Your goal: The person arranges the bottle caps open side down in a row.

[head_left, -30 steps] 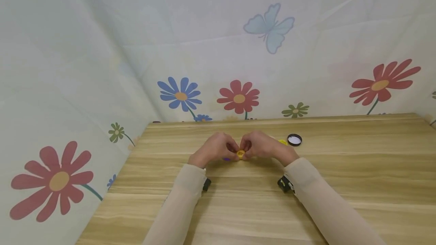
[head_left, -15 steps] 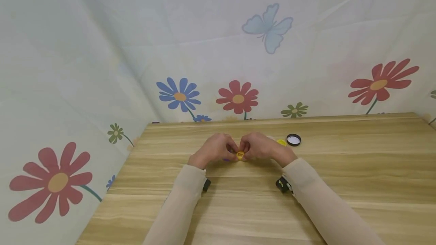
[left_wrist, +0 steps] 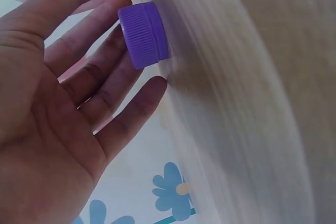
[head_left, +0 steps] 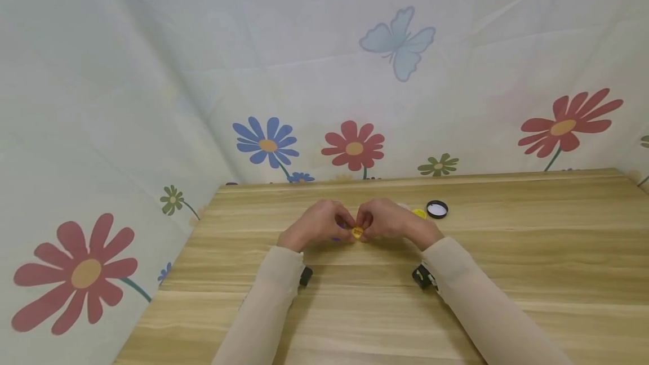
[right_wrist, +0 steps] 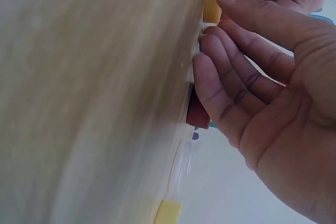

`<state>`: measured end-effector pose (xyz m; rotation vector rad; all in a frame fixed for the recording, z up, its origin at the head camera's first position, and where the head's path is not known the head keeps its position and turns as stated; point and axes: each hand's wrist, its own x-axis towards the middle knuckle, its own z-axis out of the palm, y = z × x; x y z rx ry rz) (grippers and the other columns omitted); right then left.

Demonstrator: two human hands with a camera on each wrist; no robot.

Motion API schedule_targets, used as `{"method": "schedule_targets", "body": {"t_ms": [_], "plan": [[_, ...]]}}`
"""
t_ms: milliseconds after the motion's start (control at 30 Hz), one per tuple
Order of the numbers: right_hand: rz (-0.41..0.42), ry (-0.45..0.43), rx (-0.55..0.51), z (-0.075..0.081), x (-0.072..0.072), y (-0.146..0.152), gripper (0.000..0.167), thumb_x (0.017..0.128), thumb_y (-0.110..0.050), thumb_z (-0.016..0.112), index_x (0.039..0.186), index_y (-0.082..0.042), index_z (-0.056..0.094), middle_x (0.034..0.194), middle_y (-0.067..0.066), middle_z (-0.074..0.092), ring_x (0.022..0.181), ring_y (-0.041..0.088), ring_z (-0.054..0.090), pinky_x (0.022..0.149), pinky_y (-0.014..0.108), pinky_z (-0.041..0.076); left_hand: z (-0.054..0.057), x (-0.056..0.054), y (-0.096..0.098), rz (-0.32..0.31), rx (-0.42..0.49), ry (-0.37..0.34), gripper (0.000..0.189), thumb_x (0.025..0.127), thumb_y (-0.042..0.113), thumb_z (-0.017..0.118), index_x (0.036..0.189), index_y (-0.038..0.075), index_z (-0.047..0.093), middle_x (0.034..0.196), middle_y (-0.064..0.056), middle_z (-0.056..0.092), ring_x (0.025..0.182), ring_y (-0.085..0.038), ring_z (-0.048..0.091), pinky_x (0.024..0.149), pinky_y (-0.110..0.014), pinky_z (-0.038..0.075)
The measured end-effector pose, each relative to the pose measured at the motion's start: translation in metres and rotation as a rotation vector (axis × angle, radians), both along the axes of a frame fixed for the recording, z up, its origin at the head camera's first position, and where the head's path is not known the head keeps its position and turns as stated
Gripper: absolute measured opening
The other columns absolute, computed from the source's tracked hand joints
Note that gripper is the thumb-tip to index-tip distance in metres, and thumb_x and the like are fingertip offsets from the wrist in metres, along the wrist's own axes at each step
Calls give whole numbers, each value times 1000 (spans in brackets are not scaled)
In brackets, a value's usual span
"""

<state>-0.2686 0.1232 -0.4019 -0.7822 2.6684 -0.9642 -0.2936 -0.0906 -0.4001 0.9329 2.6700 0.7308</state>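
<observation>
A small yellow bottle cap (head_left: 357,232) is at the table's middle, between the two hands. My left hand (head_left: 323,222) holds its left side with thumb and forefinger, and my right hand (head_left: 381,219) pinches the opposite side. In the right wrist view the right thumb lies on the yellow cap (right_wrist: 212,2), close to the wood. A purple ribbed bottle cap (left_wrist: 143,35) stands on the table by the left hand's other fingers. Under the right palm, past the little finger, sits a dark red cap (right_wrist: 198,110).
Right of the right hand lie another yellow cap (head_left: 419,213) and a black-rimmed lid (head_left: 437,209) with a white inside. A clear plastic piece (right_wrist: 181,167) shows in the right wrist view. The wooden table (head_left: 532,241) ends at a flower-printed cloth (head_left: 456,100).
Both hands stay nearly in place around the yellow cap, which has shifted very slightly toward the person. The second yellow cap at the right shows more than a second ago.
</observation>
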Motion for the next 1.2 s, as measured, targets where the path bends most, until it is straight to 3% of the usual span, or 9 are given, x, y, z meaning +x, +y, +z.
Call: {"method": "schedule_targets", "body": {"t_ms": [167, 367, 700, 900, 1100, 1200], "plan": [[9, 32, -42, 2, 2, 5, 19, 88, -5, 86, 103, -4, 74, 90, -1, 71, 84, 14, 64, 80, 32, 57, 0, -1, -1, 23, 67, -66, 24, 86, 22, 91, 107, 14, 82, 100, 8, 77, 90, -9, 69, 86, -29, 58], [-13, 82, -92, 5, 5, 15, 19, 92, -8, 83, 107, -2, 74, 99, 4, 74, 93, 19, 67, 88, 39, 58, 3, 0, 3, 46, 124, -68, 25, 89, 27, 89, 109, 15, 81, 102, 9, 77, 93, -11, 69, 87, -32, 58], [-88, 73, -136, 9, 5, 37, 18, 95, -6, 80, 111, -1, 72, 101, 4, 74, 94, 19, 68, 88, 42, 58, 7, -5, 22, 78, 163, -85, 37, 90, 26, 88, 121, 9, 79, 111, 1, 77, 101, -12, 70, 94, -35, 56], [-145, 49, -117, 10, 5, 44, 21, 97, -9, 79, 114, 0, 71, 103, 4, 74, 95, 21, 68, 87, 43, 57, 6, -8, 30, 72, 188, -44, 35, 91, 21, 87, 122, 6, 78, 114, -6, 77, 101, -16, 71, 90, -33, 58], [-216, 100, -85, 10, 3, 47, 24, 96, -8, 78, 117, 3, 71, 104, 10, 72, 97, 27, 68, 87, 46, 57, 3, -8, 41, 53, 193, 21, 33, 91, 14, 86, 121, 3, 76, 114, -9, 77, 102, -21, 74, 88, -31, 59], [-223, 117, -80, 9, 2, 48, 23, 96, -7, 77, 116, 4, 71, 104, 11, 73, 98, 28, 69, 86, 46, 58, 1, -7, 46, 49, 182, 21, 34, 91, 14, 86, 121, 3, 76, 112, -9, 77, 101, -20, 74, 86, -29, 59]]}}
